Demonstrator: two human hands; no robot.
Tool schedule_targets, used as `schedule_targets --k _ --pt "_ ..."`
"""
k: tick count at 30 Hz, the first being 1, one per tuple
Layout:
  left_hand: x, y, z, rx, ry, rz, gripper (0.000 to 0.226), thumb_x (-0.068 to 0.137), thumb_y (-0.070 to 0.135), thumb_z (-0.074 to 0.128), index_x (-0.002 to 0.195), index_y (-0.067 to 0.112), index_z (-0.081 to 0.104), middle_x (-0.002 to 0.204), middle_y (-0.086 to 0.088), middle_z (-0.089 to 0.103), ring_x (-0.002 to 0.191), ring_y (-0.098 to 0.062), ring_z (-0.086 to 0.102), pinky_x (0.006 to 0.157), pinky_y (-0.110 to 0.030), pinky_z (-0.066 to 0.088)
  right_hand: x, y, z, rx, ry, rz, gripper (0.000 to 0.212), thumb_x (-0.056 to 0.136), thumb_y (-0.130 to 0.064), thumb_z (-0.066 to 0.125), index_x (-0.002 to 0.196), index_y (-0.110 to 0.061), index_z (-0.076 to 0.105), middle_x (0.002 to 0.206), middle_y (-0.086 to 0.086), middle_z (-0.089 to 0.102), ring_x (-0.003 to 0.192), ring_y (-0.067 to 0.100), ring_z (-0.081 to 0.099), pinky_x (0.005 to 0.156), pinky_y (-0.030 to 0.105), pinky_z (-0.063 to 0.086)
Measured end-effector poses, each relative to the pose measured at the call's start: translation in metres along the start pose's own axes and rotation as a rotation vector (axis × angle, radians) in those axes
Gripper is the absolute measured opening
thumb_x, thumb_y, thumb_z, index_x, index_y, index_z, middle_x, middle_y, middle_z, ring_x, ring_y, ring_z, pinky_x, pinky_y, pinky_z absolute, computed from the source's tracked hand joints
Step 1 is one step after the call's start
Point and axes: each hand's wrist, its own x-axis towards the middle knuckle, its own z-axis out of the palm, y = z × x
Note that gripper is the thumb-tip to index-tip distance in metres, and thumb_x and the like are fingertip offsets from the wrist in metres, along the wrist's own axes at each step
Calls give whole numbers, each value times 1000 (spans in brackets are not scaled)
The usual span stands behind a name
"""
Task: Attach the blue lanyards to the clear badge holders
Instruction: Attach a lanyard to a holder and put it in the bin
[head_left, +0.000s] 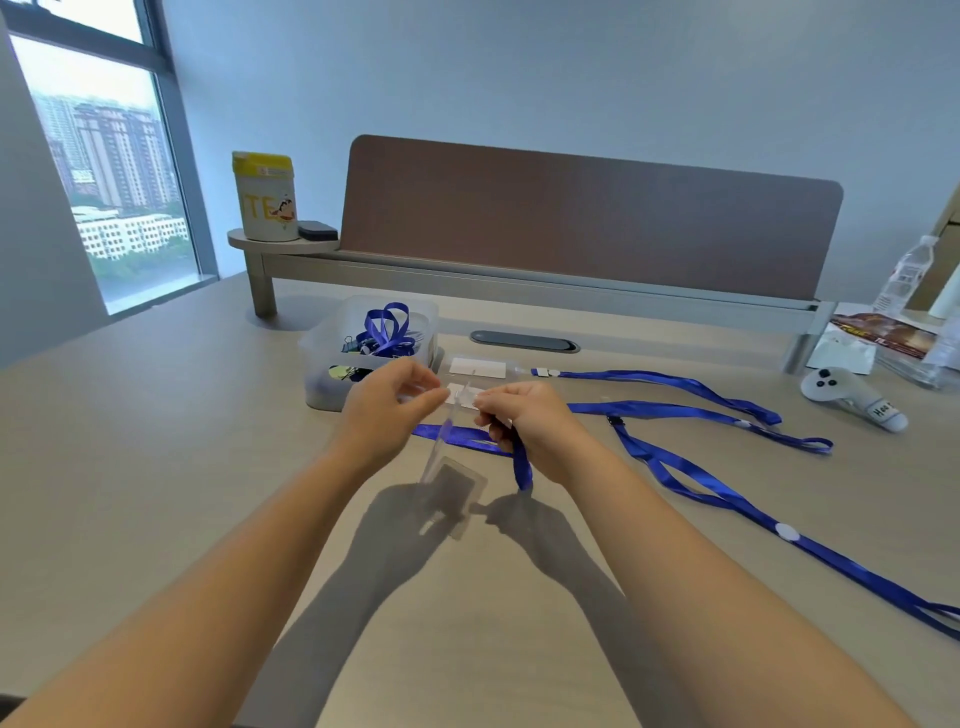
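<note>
A clear badge holder (441, 441) hangs upright above the desk, pinched at its top by my left hand (387, 410). My right hand (530, 426) meets it at the holder's top edge and grips the clip end of a blue lanyard (519, 462), whose strap loops down below the fingers and trails left across the desk. Two more blue lanyards (675, 387) lie stretched out to the right; the far one is clipped to a clear badge holder with a white card (477, 368). Another holder lies just behind my fingers.
A translucent box (324, 358) with more blue lanyards and binder clips stands behind my left hand. A white controller (852, 397), a water bottle (906, 275) and packets sit at the right. A brown divider panel (587, 218) closes the desk's far side.
</note>
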Motion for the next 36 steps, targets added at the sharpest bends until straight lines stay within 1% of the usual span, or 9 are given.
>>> schedule_targets --k 3,9,11,14,18,24,28,32,36 --pt "-4 9 -1 30 -58 88 27 82 18 61 104 3 62 102 -10 65 90 -16 56 84 -32 48 0 -3 3 68 5 28 16 90 -8 52 95 1 64 64 4 54 52 11 42 48 19 37" --pt "-4 9 -5 370 -29 253 29 86 15 57 114 10 62 113 -10 68 101 -24 64 86 -31 51 -3 -7 3 23 -23 -1 18 89 -12 55 72 -14 61 66 3 55 55 11 40 50 18 37" --pt "-5 8 -7 482 39 401 23 84 13 60 105 8 67 103 -12 73 92 -29 68 78 -34 54 -5 -9 3 -19 -32 -22 18 90 -12 54 73 -14 62 66 1 57 55 10 40 48 16 37" --pt "-4 7 -13 638 71 608 18 60 9 81 76 7 74 70 -12 76 59 -29 71 52 -38 57 -7 -12 4 -104 -48 -27 17 90 -11 53 93 -2 67 67 0 57 55 10 39 48 15 36" --pt "-6 13 -18 793 -5 752 28 41 19 89 63 12 73 59 -5 74 49 -21 69 46 -32 56 -11 -16 6 -241 -54 -46 26 90 -12 53 105 6 65 66 0 54 55 9 41 50 15 35" --pt "-4 17 -19 844 -92 784 36 33 21 92 61 12 72 58 -4 74 48 -19 69 46 -30 56 -13 -15 13 -301 33 -162 26 91 -12 52 103 6 66 67 -3 53 72 14 53 74 23 44" --pt "-5 21 -20 889 -98 786 39 31 22 92 61 9 71 58 -6 74 48 -20 69 46 -31 56 -12 -15 13 -323 87 -226 24 91 -11 51 101 4 66 76 2 55 64 7 48 61 16 42" --pt "-6 25 -19 899 -57 774 37 32 21 92 60 7 71 56 -7 73 46 -20 68 45 -29 56 -13 -17 14 -286 120 -246 25 91 -12 50 102 5 66 76 1 56 66 7 48 59 15 41" --pt "-6 23 -12 732 96 689 14 57 8 81 61 3 70 57 -12 72 46 -24 67 43 -31 55 -15 -21 17 -211 184 -240 25 91 -11 50 101 6 66 98 17 63 82 16 50 63 21 43"
